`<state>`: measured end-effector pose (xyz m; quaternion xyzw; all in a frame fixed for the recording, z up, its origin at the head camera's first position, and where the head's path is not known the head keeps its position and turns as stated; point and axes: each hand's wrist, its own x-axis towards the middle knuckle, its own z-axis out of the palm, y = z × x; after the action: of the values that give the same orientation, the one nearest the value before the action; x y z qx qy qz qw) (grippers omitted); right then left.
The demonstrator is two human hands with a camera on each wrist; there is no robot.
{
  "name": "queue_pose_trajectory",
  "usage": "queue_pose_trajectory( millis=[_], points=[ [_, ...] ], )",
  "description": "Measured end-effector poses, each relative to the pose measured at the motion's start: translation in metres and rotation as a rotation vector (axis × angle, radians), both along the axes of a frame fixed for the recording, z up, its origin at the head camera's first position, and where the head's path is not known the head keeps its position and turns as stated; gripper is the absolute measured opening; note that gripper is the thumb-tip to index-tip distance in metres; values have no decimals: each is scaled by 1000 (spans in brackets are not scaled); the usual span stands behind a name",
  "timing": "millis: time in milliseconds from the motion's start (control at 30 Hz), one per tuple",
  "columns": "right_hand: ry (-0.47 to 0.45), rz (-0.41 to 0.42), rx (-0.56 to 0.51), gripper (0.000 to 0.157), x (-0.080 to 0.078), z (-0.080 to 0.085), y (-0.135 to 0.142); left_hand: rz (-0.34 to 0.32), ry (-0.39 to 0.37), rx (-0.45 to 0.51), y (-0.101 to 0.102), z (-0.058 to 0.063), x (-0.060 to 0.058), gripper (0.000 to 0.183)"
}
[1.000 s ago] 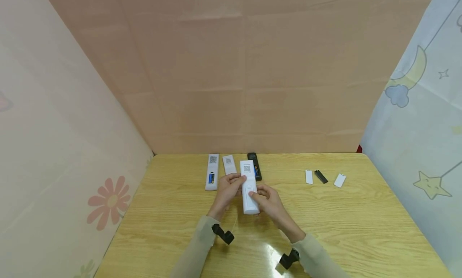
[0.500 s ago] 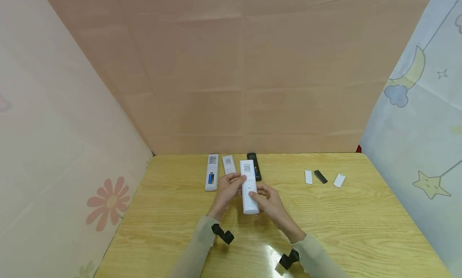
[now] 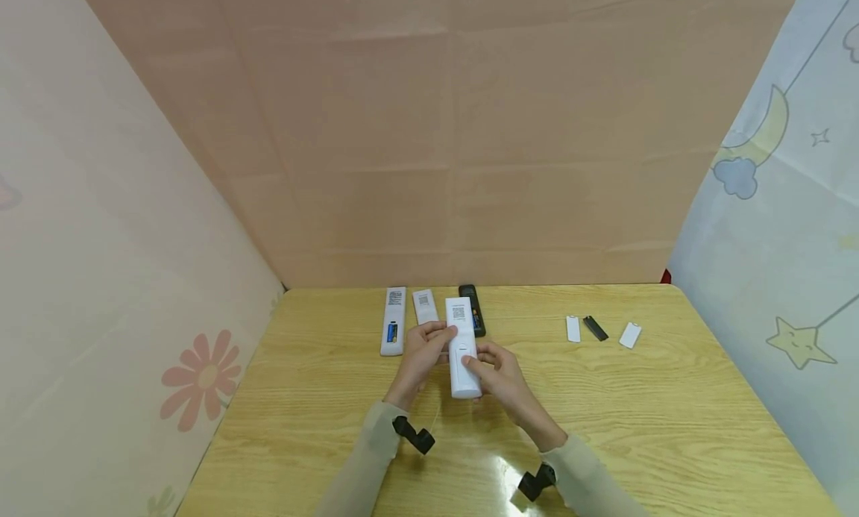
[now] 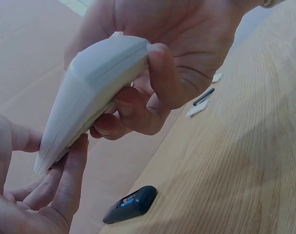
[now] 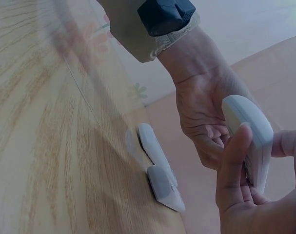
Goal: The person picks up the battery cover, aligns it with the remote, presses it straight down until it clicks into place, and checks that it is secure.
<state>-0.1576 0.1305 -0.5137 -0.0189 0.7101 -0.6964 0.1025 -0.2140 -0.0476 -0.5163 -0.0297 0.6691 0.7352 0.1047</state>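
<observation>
A white remote control [image 3: 461, 381] is held up over the table, its back with a printed code and battery cover [image 3: 464, 353] facing the head camera. My left hand [image 3: 421, 354] grips its left side, thumb on the back and fingers curled beneath. On the lower right, my right hand [image 3: 502, 379] holds the remote, with the thumb pressed on the cover and the other fingers underneath. The left wrist view shows the remote [image 4: 91, 85] tilted between both hands. Its button side is turned away from the head camera.
Behind the held remote lie a long white remote [image 3: 393, 308] with a blue battery showing, a smaller white remote [image 3: 425, 302] and a black remote [image 3: 473, 301] with an uncovered battery bay. Two white covers [image 3: 573, 329] [image 3: 630, 335] and a black cover [image 3: 595, 328] lie to the right.
</observation>
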Motion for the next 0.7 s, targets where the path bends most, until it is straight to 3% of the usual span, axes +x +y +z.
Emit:
queue_pose_trajectory(
  millis=[700],
  points=[
    [4, 5, -8, 40, 0, 0, -1, -10, 6, -2, -2, 0, 0, 47]
  ],
)
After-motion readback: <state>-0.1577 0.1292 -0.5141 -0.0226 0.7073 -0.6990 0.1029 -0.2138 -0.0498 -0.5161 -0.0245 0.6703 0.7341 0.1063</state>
